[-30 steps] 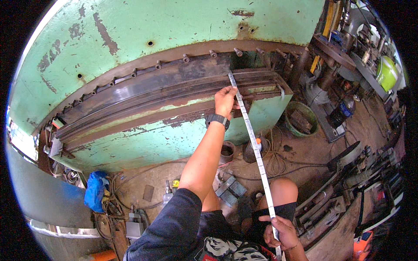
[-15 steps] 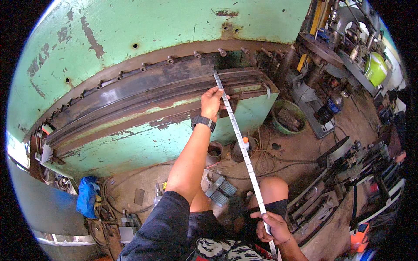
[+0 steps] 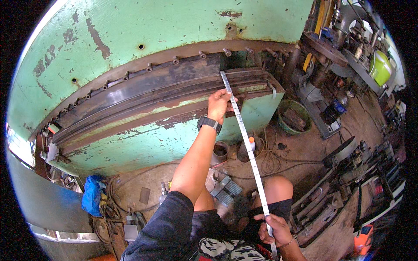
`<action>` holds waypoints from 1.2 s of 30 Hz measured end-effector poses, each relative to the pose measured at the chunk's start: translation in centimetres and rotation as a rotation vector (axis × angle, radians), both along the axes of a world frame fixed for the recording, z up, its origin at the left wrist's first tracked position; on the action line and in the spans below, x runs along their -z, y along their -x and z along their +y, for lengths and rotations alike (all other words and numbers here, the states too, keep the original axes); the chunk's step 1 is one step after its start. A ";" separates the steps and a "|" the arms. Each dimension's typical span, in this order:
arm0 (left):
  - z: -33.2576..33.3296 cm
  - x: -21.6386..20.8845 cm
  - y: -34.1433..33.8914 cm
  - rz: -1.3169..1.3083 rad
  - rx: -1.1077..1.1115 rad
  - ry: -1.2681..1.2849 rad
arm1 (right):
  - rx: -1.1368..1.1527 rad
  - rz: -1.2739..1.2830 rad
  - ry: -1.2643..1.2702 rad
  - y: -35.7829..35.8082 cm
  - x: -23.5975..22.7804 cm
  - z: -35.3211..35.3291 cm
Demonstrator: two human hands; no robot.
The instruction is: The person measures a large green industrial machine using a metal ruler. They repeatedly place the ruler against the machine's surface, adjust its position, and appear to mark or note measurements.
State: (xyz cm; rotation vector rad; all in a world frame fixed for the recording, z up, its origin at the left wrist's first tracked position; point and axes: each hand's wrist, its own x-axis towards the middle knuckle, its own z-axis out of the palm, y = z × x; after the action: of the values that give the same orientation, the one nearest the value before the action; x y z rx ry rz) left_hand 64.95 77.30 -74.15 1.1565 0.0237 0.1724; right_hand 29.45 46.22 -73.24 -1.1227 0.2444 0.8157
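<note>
A long, narrow flat metal strip (image 3: pixel 251 154), pale with dark cross marks along it, slants from the machine's edge down to my lap. My left hand (image 3: pixel 220 105), a black watch on its wrist, pinches it near the far end. That end rests at the bed of a large green press machine (image 3: pixel 170 135), beside the dark metal plate (image 3: pixel 174 71) under the row of bolts. Close to my body, my right hand (image 3: pixel 275 229) is closed around the strip's near part, fingers curled under it.
A green tub (image 3: pixel 294 116) holding a block stands right of the machine. Below the machine are a rusty can (image 3: pixel 220 152), an orange-capped bottle (image 3: pixel 251 143) and coiled cable (image 3: pixel 272 161). Foot pedals (image 3: pixel 226 190) lie by my knees. Metal tooling (image 3: pixel 335 191) crowds the right.
The whole view has shifted slightly, with the scene now a little farther right in the picture. Both hands keep their hold on the strip, and its far end stays at the machine bed.
</note>
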 end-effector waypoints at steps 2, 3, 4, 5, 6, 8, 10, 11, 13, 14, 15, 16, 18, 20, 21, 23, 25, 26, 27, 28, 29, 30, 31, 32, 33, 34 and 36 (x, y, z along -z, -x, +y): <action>-0.3 0.0 0.0 0.002 0.008 0.001 | 0.005 0.004 0.014 0.2 0.0 -0.2; -0.4 0.0 0.0 0.005 0.014 0.001 | 0.008 0.006 0.022 0.3 0.1 -0.3; -0.5 0.0 0.0 0.007 0.020 0.000 | 0.011 0.007 0.031 0.4 0.2 -0.4; -0.6 0.0 0.1 0.010 0.023 0.010 | 0.007 0.001 0.040 0.5 0.2 -0.5; -0.7 0.0 0.2 0.013 0.025 0.020 | 0.002 -0.004 0.049 0.6 0.1 -0.6; -0.9 -0.1 0.4 0.016 0.018 0.035 | -0.001 -0.007 0.048 0.7 0.1 -0.7; -0.9 -0.1 0.4 0.016 0.028 0.038 | 0.002 -0.003 0.026 0.8 0.2 -0.8; -0.8 -0.1 0.4 0.015 0.033 0.039 | 0.001 -0.008 0.008 0.8 0.3 -0.8; -0.6 -0.1 0.5 0.023 0.019 0.018 | 0.000 -0.018 -0.027 0.8 0.6 -0.8; -0.6 -0.1 0.6 0.026 0.013 0.007 | 0.002 -0.012 -0.034 0.8 0.5 -0.8; -0.5 0.0 0.7 0.028 0.010 0.008 | 0.004 -0.007 -0.041 0.8 0.4 -0.7; -0.5 -0.1 0.7 0.030 0.008 0.008 | 0.007 -0.001 -0.049 0.8 0.4 -0.6; -0.5 -0.1 0.9 0.031 0.012 0.003 | 0.005 -0.005 -0.033 0.9 0.4 -0.5; -0.4 -0.1 1.0 0.030 0.025 -0.006 | 0.005 -0.004 -0.017 0.8 0.5 -0.5; -0.2 -0.1 0.9 0.024 0.030 -0.010 | 0.006 0.000 -0.010 0.8 0.6 -0.4; -0.4 0.1 0.8 0.015 0.049 -0.006 | 0.006 0.009 0.000 0.9 0.6 -0.6; -0.4 0.3 0.8 0.021 -0.013 0.024 | 0.005 0.016 -0.002 0.7 0.4 -0.3; -0.1 0.5 0.7 0.020 -0.001 0.031 | -0.014 0.007 0.037 0.5 0.3 -0.2; 0.0 0.7 0.5 0.019 0.010 0.039 | -0.003 0.008 0.038 0.5 0.4 -0.3; 0.0 0.6 0.7 0.026 -0.003 0.020 | 0.000 0.012 0.031 0.5 0.5 -0.3; -0.2 0.5 0.7 0.025 -0.002 0.023 | 0.002 0.017 0.025 0.5 0.6 -0.3; -0.5 0.3 0.7 0.024 -0.003 0.026 | 0.005 0.014 0.029 0.5 0.6 -0.3; -0.6 0.2 0.8 0.025 -0.007 0.028 | 0.005 0.012 0.033 0.5 0.6 -0.4; -0.8 0.0 1.0 0.032 -0.019 0.038 | 0.005 0.010 0.036 0.5 0.6 -0.4; -0.8 -0.1 1.0 0.036 -0.020 0.037 | 0.007 0.013 0.034 0.5 0.6 -0.4; -0.7 -0.2 1.0 0.040 -0.022 0.032 | 0.009 0.018 0.029 0.5 0.6 -0.4; -0.7 -0.3 1.2 0.047 -0.025 0.035 | 0.009 0.023 0.018 0.5 0.6 -0.4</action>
State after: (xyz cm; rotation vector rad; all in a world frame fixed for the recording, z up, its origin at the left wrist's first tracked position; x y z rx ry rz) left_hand 63.80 76.65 -73.87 1.1253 0.0824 0.1663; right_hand 28.97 45.87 -73.86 -1.1288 0.2762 0.8202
